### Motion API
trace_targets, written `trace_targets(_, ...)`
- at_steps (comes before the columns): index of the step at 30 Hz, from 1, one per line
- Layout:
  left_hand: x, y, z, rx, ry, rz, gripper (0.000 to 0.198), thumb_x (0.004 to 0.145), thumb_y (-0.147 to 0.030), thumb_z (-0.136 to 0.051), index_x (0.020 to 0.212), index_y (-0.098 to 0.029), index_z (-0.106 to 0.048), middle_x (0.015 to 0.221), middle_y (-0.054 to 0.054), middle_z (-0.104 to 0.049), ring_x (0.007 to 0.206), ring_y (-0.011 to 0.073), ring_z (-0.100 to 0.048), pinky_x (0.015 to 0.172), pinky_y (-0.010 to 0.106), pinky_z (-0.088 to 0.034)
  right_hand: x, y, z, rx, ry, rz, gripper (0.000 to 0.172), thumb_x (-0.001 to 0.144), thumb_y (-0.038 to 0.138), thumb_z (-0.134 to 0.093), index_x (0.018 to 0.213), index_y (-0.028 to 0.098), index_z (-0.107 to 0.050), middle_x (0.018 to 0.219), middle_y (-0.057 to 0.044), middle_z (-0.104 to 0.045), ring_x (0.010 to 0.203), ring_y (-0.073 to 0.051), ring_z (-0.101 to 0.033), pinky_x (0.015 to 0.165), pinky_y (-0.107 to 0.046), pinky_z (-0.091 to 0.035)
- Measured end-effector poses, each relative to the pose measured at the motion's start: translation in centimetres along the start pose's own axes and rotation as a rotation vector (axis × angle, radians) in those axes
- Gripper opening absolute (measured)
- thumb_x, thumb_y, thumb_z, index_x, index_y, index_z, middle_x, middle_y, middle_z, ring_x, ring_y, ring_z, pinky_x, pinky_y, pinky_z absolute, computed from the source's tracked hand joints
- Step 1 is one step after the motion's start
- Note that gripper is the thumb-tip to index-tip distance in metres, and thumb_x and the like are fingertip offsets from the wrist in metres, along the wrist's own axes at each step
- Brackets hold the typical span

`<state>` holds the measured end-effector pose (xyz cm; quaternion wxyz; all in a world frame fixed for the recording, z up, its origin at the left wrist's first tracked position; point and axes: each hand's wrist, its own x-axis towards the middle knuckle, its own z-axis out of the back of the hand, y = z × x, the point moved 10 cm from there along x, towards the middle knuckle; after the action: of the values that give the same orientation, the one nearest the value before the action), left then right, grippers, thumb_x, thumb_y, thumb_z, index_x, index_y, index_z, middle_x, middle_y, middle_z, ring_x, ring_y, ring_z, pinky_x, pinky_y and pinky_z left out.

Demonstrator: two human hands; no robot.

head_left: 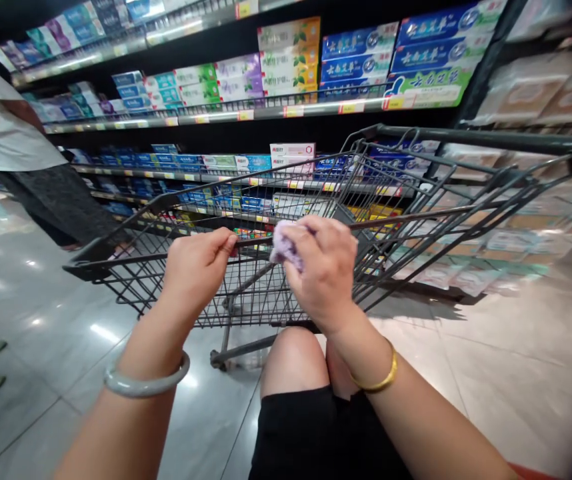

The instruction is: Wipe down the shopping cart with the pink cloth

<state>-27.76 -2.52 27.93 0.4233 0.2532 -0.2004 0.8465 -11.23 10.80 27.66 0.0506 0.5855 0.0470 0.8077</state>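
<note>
1. The near top bar (255, 242) of a dark wire shopping cart (396, 223) was reached by both hands, and a bare stretch of it was left between the two sets of fingers.
2. The left hand (193, 263) was curled over this bar, its fingers bent together and clamped on the metal.
3. A crumpled pale purple cloth (284, 241) was held in the right hand (321, 263); the fingers were closed on it, and it was pressed at the bar, just to the right of the left fingers. How far it was wrapped around the metal could not be told.
4. A pale grey bangle (149, 385) was worn below the left fingers, at the wrist, and a gold-coloured bangle (393, 367) below the right fingers.
5. The cart's handle (491, 141) was seen well to the right of the right fingers and beyond them.
6. Beyond the fingers, shelves (321, 107) were lined with boxes, among them blue boxes (356, 67) and orange-and-white boxes (289, 57).
7. Packets (531, 93) were displayed far to the right of the right fingers, partly blurred.
8. To the left of the left fingers, another person in a white top (11, 130) was seen beside the shelves.
9. Bare knees (293, 360) and a black garment (306, 430) were shown below the fingers, above a tiled floor (131, 433).
</note>
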Motion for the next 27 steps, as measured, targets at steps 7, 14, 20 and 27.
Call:
trace_targets(7,0.1,-1.1,-0.2,0.041,-0.011,-0.003,0.042,0.102,-0.043,-0.037,0.072,-0.023,-0.059,0.067,0.001,-0.065,0.067,0.0193,-0.061,0.066,0.032,-0.033,0.1,-0.2,0.3,0.03,-0.089,-0.028,0.037,0.085,0.021,-0.07,0.122,0.028,-0.066,0.122,-0.008,-0.066,0.116,-0.027,-0.057,0.102,-0.044,-0.042)
trace_targets(14,-0.4,-1.7,-0.1,0.074,-0.055,-0.025,0.039,0.103,-0.041,-0.037,0.08,-0.022,-0.062,0.071,0.002,-0.067,0.07,0.0195,-0.061,0.068,0.033,-0.033,-5.0,5.5,-5.0,0.022,0.027,0.285,0.025,0.096,0.021,-0.063,0.119,0.029,-0.067,0.119,-0.003,-0.07,0.12,-0.021,-0.053,0.098,-0.039,-0.037)
trace_targets(20,-0.9,-1.9,0.1,0.125,-0.111,-0.029,0.037,0.105,-0.039,-0.036,0.084,-0.022,-0.062,0.075,0.001,-0.068,0.076,0.0207,-0.061,0.071,0.035,-0.032,-4.8,4.5,-4.6,0.054,-0.018,0.264,0.022,0.094,0.023,-0.068,0.114,0.03,-0.069,0.115,-0.002,-0.071,0.116,-0.02,-0.056,0.099,-0.037,-0.039)
trace_targets(27,-1.4,-2.3,0.1,0.181,-0.176,-0.044,0.038,0.106,-0.038,-0.033,0.086,-0.022,-0.061,0.08,0.002,-0.07,0.078,0.021,-0.059,0.073,0.038,-0.03,-7.4,6.1,-6.4,0.033,0.04,0.451,0.017,0.095,0.02,-0.066,0.108,0.029,-0.072,0.112,0.001,-0.072,0.113,-0.016,-0.056,0.098,-0.035,-0.036)
